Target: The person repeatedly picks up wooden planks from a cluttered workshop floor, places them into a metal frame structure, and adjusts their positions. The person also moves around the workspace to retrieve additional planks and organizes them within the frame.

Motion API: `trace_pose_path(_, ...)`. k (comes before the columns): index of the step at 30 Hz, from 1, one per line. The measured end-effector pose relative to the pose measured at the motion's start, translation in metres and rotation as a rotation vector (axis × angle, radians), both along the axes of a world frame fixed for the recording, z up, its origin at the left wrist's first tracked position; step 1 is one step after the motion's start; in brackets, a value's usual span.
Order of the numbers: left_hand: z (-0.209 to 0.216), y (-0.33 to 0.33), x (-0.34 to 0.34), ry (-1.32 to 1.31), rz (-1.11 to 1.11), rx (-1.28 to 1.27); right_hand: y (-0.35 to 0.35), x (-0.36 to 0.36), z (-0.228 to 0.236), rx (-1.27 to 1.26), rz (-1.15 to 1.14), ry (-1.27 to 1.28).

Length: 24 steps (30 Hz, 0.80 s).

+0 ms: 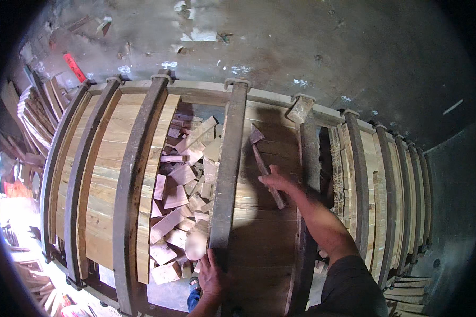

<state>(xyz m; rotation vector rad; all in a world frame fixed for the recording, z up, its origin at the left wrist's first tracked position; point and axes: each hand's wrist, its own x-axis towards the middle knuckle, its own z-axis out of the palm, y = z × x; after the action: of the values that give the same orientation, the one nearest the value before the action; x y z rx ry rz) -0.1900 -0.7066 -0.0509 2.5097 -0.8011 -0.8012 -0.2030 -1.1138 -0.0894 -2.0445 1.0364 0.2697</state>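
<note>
My right hand is closed around the wooden handle of a hammer. The hammer lies slantwise over a darker wooden panel, its head pointing away from me. That panel sits between two upright metal clamp bars. At the lower end of the left one of these bars, my left hand rests against the edge with its fingers stretched out. Left of this bar is a gap where many loose wood offcuts are heaped on the floor below.
More clamp bars cross the rack, with pale glued boards under them at left and further boards at right. A grey wall stands behind. Wood strips lean at the far left; stacked pieces lie lower right.
</note>
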Motion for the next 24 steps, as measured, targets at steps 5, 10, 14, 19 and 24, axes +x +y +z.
trace_pose_path(5, 0.0, -0.006, -0.003, 0.003, 0.031, 0.104, -0.079, 0.016, 0.017, -0.85, -0.273, -0.362)
trace_pose_path(10, -0.018, 0.003, -0.004, -0.117, -0.04, 0.055, -0.195, 0.048, 0.018, -0.961, -0.591, -0.077)
trace_pose_path(14, -0.025, 0.009, -0.004, -0.114, -0.046, 0.052, -0.21, 0.06, 0.005, -0.86, -0.557, -0.018)
trace_pose_path(19, -0.032, 0.009, -0.005, -0.104, -0.02, 0.022, -0.22, 0.053, 0.013, -0.834, -0.526, 0.077)
trace_pose_path(24, -0.006, 0.002, 0.002, 0.005, -0.028, 0.01, -0.225, 0.005, 0.036, -0.626, -0.504, -0.117)
